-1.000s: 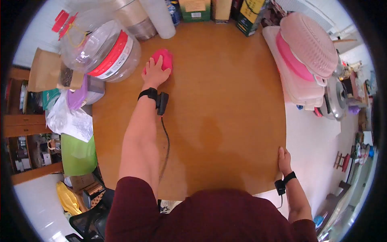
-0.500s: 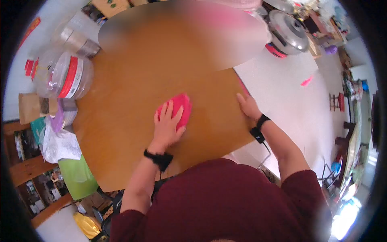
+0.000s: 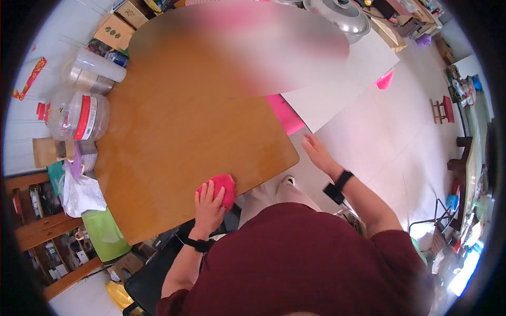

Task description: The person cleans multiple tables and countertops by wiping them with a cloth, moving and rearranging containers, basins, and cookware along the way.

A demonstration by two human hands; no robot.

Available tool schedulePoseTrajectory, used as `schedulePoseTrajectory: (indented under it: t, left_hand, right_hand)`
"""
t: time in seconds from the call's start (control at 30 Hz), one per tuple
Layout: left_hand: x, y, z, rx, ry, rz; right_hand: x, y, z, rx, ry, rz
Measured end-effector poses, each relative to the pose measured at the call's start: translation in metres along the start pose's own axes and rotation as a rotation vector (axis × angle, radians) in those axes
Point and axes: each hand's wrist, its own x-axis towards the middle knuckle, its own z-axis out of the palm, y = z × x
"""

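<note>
A bright pink cloth (image 3: 227, 188), bunched up, lies at the front edge of the brown wooden table (image 3: 184, 131). My left hand (image 3: 209, 206) holds it down against the tabletop, fingers spread over its left side. The cloth's underside is hidden. Off the table's right corner, my right hand (image 3: 320, 156) hangs over the floor with its fingers stretched out and nothing in them. It is apart from the table edge. Each wrist wears a black band with a small box.
A large clear plastic jug (image 3: 79, 116) with a red label stands along the table's left side. Beyond the right edge are a white board (image 3: 337, 87) and a pink sheet (image 3: 287, 117). A metal lidded pot (image 3: 342, 18) stands at the back right. A black chair (image 3: 158, 276) is at lower left.
My left hand has drawn the pink cloth from mid-table toward the front edge. My right hand has come off the table's right edge. The view has shifted too.
</note>
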Motion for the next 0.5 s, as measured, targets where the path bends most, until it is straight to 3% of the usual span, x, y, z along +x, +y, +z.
schedulePoseTrajectory:
  t: [0.13,0.27,0.4,0.5]
  left_hand:
    - [0.028,-0.022,-0.001,0.014,-0.011,-0.013]
    - [0.142,-0.083,0.001,0.027,0.349,-0.211]
    - [0.267,-0.151,-0.013,0.163,0.384,-0.391]
    - [0.345,-0.149,-0.053,0.096,0.29,-0.507]
  right_hand:
    - [-0.067,0.046,-0.033,-0.04,0.122,0.282]
    - [-0.102,0.065,-0.052,-0.081,0.243,0.407]
    - [-0.13,0.067,-0.074,-0.163,0.321,0.512]
    - [-0.151,0.056,-0.083,-0.048,0.38,0.568]
